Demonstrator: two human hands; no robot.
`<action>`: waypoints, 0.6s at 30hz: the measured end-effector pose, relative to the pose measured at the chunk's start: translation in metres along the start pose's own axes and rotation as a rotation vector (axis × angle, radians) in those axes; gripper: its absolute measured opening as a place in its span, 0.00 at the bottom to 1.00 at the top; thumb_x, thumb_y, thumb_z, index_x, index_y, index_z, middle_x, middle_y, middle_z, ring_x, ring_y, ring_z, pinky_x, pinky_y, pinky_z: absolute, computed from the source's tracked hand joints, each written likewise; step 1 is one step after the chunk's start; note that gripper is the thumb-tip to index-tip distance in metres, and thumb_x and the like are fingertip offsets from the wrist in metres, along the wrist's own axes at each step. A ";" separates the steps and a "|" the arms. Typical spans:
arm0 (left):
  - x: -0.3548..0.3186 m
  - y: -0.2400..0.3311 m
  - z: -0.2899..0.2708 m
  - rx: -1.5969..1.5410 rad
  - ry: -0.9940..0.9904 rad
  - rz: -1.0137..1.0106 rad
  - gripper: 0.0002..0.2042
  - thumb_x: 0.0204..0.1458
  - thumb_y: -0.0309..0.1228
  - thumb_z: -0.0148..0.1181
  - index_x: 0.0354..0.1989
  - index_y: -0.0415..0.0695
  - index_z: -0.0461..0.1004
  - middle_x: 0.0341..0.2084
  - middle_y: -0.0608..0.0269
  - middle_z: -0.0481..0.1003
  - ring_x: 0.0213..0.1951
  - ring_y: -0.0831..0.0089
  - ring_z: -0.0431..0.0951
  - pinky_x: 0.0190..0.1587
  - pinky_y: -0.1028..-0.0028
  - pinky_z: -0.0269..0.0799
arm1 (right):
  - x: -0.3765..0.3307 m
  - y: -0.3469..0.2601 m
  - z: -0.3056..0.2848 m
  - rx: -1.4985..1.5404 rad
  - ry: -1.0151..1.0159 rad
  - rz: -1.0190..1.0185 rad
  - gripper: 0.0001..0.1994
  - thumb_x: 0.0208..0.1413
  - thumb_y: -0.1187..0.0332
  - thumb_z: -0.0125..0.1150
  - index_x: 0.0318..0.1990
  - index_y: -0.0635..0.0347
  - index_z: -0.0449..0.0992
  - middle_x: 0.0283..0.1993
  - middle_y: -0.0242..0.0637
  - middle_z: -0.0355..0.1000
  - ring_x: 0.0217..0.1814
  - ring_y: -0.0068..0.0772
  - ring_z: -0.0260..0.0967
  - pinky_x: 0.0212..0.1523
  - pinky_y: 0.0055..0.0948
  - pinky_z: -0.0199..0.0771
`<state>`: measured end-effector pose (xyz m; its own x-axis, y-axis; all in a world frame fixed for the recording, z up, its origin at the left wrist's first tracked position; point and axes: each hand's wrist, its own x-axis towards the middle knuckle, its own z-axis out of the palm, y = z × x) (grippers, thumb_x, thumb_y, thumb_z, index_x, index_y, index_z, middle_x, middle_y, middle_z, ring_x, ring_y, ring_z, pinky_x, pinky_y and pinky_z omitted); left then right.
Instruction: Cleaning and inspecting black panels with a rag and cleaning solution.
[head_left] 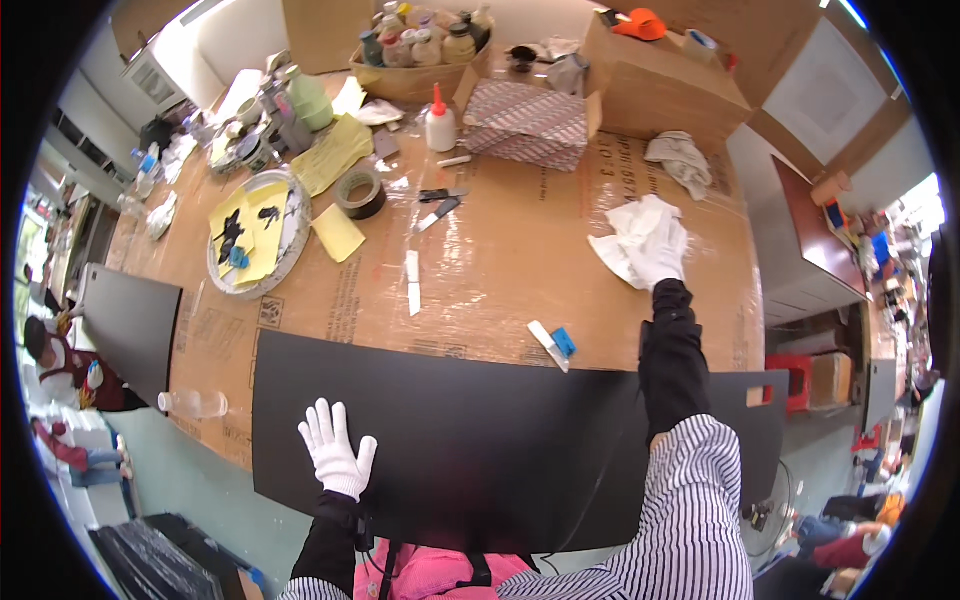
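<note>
In the head view, the black panel [450, 460] lies at 6 o'clock, across the near edge of the table [520, 270] and overhanging it. It looks thin, fairly stiff and smooth, likely light for its width but awkward, and perhaps slippery under gloves; its surface probably marks easily. The slot [760, 396] near its end, toward 4 o'clock, would make a natural hold, paired with the opposite short edge.

The gloved left hand [338, 450], toward 7 o'clock, lies palm down on the panel, fingers spread, gripping nothing. The gloved right hand [660, 268] reaches to the crumpled white cloth [638, 230] at 2 o'clock and touches it; I cannot tell whether its fingers close on it. The cloth looks soft and light, easily pinched up by any fold.

For containers, a carton [410, 82] near 12 o'clock holds small bottles [425, 48] packed together. The round tray [288, 240] toward 10 o'clock bears yellow paper [262, 245] with black clumps [231, 232]. A red-tipped white bottle [440, 132] stands upright near 12 o'clock, its contents hidden.
</note>
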<state>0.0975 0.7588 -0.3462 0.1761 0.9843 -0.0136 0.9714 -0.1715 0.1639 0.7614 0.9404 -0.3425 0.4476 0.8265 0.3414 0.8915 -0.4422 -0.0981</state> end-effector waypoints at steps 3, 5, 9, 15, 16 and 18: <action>-0.008 -0.015 -0.014 0.084 -0.022 -0.075 0.43 0.57 0.47 0.65 0.79 0.40 0.58 0.80 0.40 0.49 0.80 0.35 0.45 0.80 0.39 0.35 | -0.003 -0.053 -0.006 0.093 -0.355 0.043 0.56 0.52 0.45 0.70 0.83 0.52 0.44 0.69 0.59 0.72 0.69 0.58 0.72 0.67 0.47 0.72; -0.002 -0.010 -0.012 0.066 -0.026 -0.067 0.43 0.57 0.47 0.65 0.79 0.40 0.58 0.81 0.40 0.49 0.80 0.35 0.45 0.81 0.40 0.35 | -0.006 -0.022 0.000 0.028 -0.425 0.163 0.53 0.55 0.45 0.67 0.82 0.52 0.45 0.54 0.55 0.82 0.56 0.58 0.81 0.59 0.49 0.78; -0.001 -0.012 -0.010 0.081 0.006 -0.049 0.42 0.58 0.46 0.64 0.79 0.41 0.58 0.81 0.41 0.49 0.80 0.37 0.45 0.81 0.41 0.35 | -0.029 0.005 0.002 -0.052 -0.375 0.317 0.42 0.58 0.41 0.66 0.73 0.56 0.65 0.45 0.48 0.85 0.49 0.47 0.84 0.50 0.46 0.79; -0.001 -0.018 -0.010 0.092 0.013 -0.066 0.42 0.60 0.47 0.62 0.80 0.42 0.56 0.81 0.41 0.49 0.81 0.39 0.45 0.81 0.43 0.35 | -0.076 0.098 -0.101 1.478 -0.100 0.311 0.21 0.76 0.61 0.54 0.70 0.60 0.72 0.65 0.33 0.75 0.65 0.28 0.73 0.65 0.32 0.72; -0.002 -0.018 -0.008 0.085 0.021 -0.053 0.42 0.60 0.47 0.62 0.80 0.42 0.56 0.81 0.42 0.49 0.81 0.39 0.46 0.81 0.43 0.35 | -0.093 0.115 -0.134 1.623 -0.098 0.411 0.21 0.77 0.60 0.52 0.72 0.58 0.69 0.66 0.32 0.74 0.66 0.29 0.71 0.69 0.32 0.69; 0.003 -0.016 0.001 0.069 0.025 -0.030 0.42 0.60 0.47 0.62 0.80 0.43 0.56 0.81 0.42 0.49 0.81 0.39 0.46 0.81 0.43 0.35 | -0.119 0.126 -0.186 1.042 -0.064 0.167 0.22 0.79 0.56 0.47 0.73 0.57 0.66 0.65 0.35 0.74 0.67 0.32 0.71 0.70 0.31 0.69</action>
<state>0.0823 0.7642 -0.3496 0.1439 0.9896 0.0078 0.9850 -0.1440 0.0951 0.8073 0.7217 -0.2219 0.5461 0.8129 0.2023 0.4236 -0.0597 -0.9039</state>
